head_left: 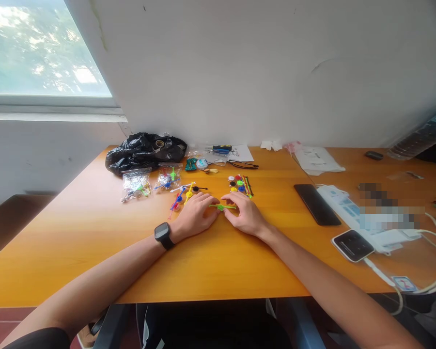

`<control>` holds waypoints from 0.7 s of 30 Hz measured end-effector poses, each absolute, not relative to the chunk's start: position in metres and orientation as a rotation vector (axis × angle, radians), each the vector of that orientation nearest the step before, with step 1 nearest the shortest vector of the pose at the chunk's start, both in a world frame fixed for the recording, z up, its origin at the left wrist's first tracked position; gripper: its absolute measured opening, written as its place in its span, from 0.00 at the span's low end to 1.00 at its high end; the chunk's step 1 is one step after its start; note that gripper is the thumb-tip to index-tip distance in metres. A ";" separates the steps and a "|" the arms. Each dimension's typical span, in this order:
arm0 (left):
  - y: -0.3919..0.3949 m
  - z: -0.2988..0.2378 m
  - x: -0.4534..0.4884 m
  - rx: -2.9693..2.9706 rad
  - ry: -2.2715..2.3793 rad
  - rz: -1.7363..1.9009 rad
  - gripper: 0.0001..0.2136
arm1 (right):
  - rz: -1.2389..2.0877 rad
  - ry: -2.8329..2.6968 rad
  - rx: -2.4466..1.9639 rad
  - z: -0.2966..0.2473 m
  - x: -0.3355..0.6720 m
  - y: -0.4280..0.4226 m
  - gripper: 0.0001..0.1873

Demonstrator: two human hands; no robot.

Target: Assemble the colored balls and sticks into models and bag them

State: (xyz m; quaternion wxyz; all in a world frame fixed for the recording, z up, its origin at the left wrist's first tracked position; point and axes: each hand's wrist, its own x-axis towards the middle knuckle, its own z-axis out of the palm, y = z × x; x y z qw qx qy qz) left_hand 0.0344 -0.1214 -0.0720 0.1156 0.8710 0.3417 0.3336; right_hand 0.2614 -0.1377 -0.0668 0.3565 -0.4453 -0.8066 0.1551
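Observation:
A green plastic arrow spinner lies between my two hands, low over the table. My left hand, with a black watch on its wrist, pinches its left side. At its right side, the curled thumb and fingers of my right hand close on it. Just beyond the left hand lie several arrow spinners, among them a yellow one, a blue one and a black one. Past the right hand are small round coloured discs and a row of loose arrows.
Clear bags with coloured parts and a black plastic bag lie at the back left. On the right are a black phone, a white-edged device with a cable, and white packaging. A screwdriver rests by the wall.

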 end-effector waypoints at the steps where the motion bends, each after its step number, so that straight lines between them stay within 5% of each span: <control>1: -0.121 -0.072 0.034 2.552 1.003 0.982 0.08 | 0.394 -2.069 -1.150 -0.066 0.261 -0.138 0.14; 6: -0.122 -0.070 0.034 2.524 1.022 1.022 0.09 | 0.359 -1.930 -1.243 -0.064 0.260 -0.136 0.05; 15: -0.126 -0.064 0.032 2.449 1.083 1.037 0.09 | 0.339 -1.812 -1.497 -0.054 0.260 -0.141 0.22; 21: -0.127 -0.060 0.032 2.439 1.094 1.081 0.13 | 0.350 -1.827 -1.488 -0.054 0.261 -0.140 0.20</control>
